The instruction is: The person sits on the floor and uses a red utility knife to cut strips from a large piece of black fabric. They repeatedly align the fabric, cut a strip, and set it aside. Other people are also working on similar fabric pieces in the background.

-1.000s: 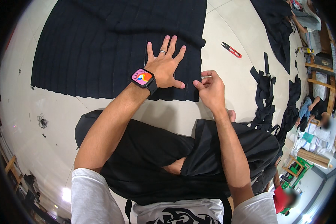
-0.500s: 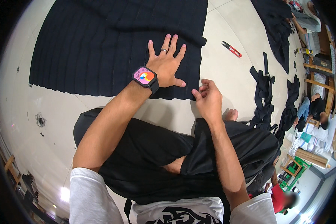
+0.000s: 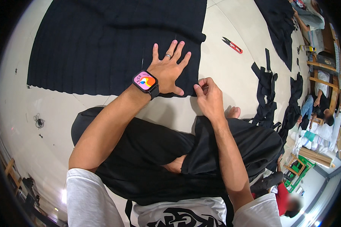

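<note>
A large black cloth (image 3: 91, 56) with straight pleat-like lines lies on the pale tiled floor in front of me, one soft fold running across it. My left hand (image 3: 167, 72) rests flat on it near the near right corner, fingers spread; a ring and a smartwatch (image 3: 145, 81) are on that arm. At that corner, my right hand (image 3: 210, 97) pinches the cloth's right edge between thumb and curled fingers. Red-handled thread snips (image 3: 233, 45) lie on the floor to the right, apart from both hands.
Dark fabric strips (image 3: 267, 90) lie in bundles to the right, with another black cloth (image 3: 277, 32) beyond. A tangle of dark thread (image 3: 38, 121) is on the left floor. At the right, a person in red (image 3: 282, 198) sits near a green stool (image 3: 305, 166); others are farther off.
My right hand has moved up slightly to the cloth's corner, and its fingers have closed on the edge. My left hand has slid slightly downward, still spread flat.
</note>
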The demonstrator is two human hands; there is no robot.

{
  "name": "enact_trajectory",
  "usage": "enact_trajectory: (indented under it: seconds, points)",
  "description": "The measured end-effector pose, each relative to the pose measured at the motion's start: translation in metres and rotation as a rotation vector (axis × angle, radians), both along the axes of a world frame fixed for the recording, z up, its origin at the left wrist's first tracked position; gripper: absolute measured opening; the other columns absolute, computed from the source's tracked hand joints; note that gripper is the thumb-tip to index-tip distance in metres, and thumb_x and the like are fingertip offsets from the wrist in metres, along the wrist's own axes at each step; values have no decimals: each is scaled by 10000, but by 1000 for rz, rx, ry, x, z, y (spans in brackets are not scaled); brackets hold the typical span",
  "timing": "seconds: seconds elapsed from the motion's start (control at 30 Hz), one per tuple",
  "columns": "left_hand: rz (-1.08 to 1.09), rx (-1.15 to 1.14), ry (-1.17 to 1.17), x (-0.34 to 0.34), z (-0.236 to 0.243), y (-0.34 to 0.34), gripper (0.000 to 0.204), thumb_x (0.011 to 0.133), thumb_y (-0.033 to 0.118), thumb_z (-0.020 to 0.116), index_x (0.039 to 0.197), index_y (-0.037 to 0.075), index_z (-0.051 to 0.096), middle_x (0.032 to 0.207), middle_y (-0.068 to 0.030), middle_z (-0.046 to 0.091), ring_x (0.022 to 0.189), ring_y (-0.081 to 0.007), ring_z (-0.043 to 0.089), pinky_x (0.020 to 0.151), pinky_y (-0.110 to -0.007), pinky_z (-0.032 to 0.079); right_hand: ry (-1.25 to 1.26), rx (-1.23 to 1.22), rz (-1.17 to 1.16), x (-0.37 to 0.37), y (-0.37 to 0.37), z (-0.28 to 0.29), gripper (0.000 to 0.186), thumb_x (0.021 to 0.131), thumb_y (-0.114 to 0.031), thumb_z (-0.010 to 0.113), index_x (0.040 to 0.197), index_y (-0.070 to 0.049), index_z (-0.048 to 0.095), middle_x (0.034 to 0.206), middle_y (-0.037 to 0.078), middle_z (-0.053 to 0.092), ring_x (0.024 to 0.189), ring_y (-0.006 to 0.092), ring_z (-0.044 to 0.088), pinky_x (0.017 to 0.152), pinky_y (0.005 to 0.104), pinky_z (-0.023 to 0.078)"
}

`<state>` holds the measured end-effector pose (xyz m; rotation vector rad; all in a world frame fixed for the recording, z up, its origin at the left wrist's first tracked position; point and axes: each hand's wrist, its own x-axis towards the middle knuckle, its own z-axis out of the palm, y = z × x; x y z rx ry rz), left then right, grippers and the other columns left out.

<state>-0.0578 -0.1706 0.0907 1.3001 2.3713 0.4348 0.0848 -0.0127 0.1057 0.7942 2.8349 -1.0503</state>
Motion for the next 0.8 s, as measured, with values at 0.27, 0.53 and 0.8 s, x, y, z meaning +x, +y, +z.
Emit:
enact_trajectory:
  seconds: [0.27,0.53,0.8]
  points:
    - [-10,-19,8,-2,4,-1,1274,656,585,903,1628,89,247,1705,-246,64,1583,-425,48,1144,-806,98,-86,18,-10,-5,3,8,204,887,-106,758,994,32,652,790,104,674,648,185,617,657,321,510]
    - [-13,-44,49,-1,3,-1,1297,637,651,885,1627,95,256,1708,-230,77,1582,-418,73,1142,-806,121,65,189,82,-5,3,11,253,836,-70,736,1057,13,646,1029,196,679,950,341,658,853,431,514]
    - [-22,4,90,0,-3,-3,1305,627,695,866,1624,95,273,1699,-248,113,1575,-433,108,1131,-809,143,332,734,24,-75,130,-25,333,926,-149,687,1195,40,635,1251,276,628,1188,429,600,1028,487,476]
